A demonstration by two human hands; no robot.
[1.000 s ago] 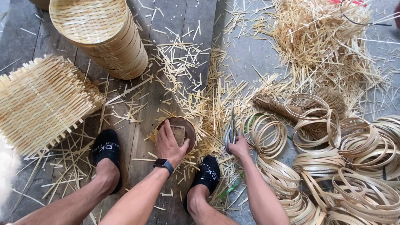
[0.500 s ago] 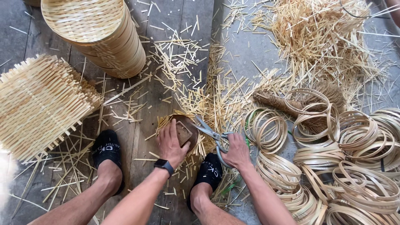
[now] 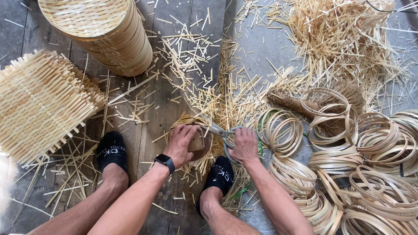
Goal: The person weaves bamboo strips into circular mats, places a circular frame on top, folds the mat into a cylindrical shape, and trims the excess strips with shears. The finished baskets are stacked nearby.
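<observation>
My left hand [image 3: 182,142] presses down on a small round woven piece with a brown block on it [image 3: 200,142], set on the floor between my feet. My right hand [image 3: 244,146] grips a pair of metal scissors [image 3: 217,129], whose blades reach left to the upper rim of the round piece. A dark watch sits on my left wrist. Trimmed bamboo strips [image 3: 226,100] lie scattered all around the piece.
A stack of round woven baskets [image 3: 104,35] stands at the top left. Square woven mats [image 3: 39,104] lie at the left. Many bamboo hoops [image 3: 361,161] crowd the right, with a brush [image 3: 300,104] and a heap of offcuts [image 3: 344,35] behind. My feet wear black shoes.
My right hand has carried the scissors from the hoops at the right over to the round piece. My left hand has stayed on the piece.
</observation>
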